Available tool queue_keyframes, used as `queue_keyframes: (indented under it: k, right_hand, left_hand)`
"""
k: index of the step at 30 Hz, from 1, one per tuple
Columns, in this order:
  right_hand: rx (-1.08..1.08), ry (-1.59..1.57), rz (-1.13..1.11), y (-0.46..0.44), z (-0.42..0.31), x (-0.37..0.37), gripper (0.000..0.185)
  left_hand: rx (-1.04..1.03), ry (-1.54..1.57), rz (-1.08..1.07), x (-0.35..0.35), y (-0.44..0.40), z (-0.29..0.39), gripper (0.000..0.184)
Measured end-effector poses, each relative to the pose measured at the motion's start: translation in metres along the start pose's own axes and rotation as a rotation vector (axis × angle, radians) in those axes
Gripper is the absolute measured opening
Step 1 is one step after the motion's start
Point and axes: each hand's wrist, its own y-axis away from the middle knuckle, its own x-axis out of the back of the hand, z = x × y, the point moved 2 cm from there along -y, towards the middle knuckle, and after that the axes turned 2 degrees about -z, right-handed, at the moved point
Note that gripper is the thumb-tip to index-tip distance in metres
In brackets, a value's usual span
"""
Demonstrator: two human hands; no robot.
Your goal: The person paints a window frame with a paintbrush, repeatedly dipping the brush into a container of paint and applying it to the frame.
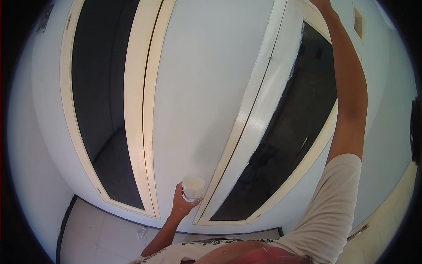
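My left hand [181, 204] is wrapped round a small clear cup [193, 186] with whitish paint-like content, held low in front of the pale wall. My right arm reaches up along the right window, and my right hand [321, 3] shows only in part at the top edge; its fingers and anything in them are out of frame. The right window frame [262, 115] is white on its left and upper parts and cream along its lower right side. White smears lie along the edge of its dark glass [285, 127].
A second dark window [99, 101] with a cream frame [137, 88] stands at the left. The pale wall [202, 75] lies between the windows. On the tiled floor [88, 229] at the lower left is a small clear object [141, 233].
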Motion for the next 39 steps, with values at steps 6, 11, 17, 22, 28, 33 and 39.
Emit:
queue_keyframes:
  k: [6, 11, 17, 22, 28, 33, 39]
  right_hand:
    - [-0.072, -0.089, -0.302, 0.083, -0.07, 0.011, 0.007]
    - [-0.175, -0.29, -0.852, 0.105, -0.098, 0.023, 0.005]
    - [-0.342, -0.382, -0.617, 0.036, -0.018, 0.017, 0.01]
    - [-0.292, -0.202, -0.245, -0.004, 0.02, 0.016, 0.007]
    - [-0.127, -0.017, -0.137, 0.023, 0.01, 0.011, 0.008]
    - [-0.119, -0.076, -0.469, 0.092, -0.08, 0.027, 0.009]
    - [-0.241, -0.394, -0.9, 0.121, -0.091, 0.019, 0.007]
  left_hand:
    - [0.049, 0.015, -0.012, -0.004, -0.003, 0.0, 0.087]
    - [0.052, 0.027, -0.025, -0.003, -0.004, 0.004, 0.087]
    - [0.052, 0.028, -0.04, -0.002, -0.003, 0.01, 0.086]
    - [0.047, 0.061, -0.022, -0.003, -0.002, 0.007, 0.085]
    - [0.056, 0.032, -0.014, -0.004, -0.003, 0.002, 0.087]
    - [0.071, 0.031, -0.006, -0.006, -0.002, 0.007, 0.086]
    - [0.034, 0.026, -0.032, -0.006, -0.002, 0.002, 0.084]
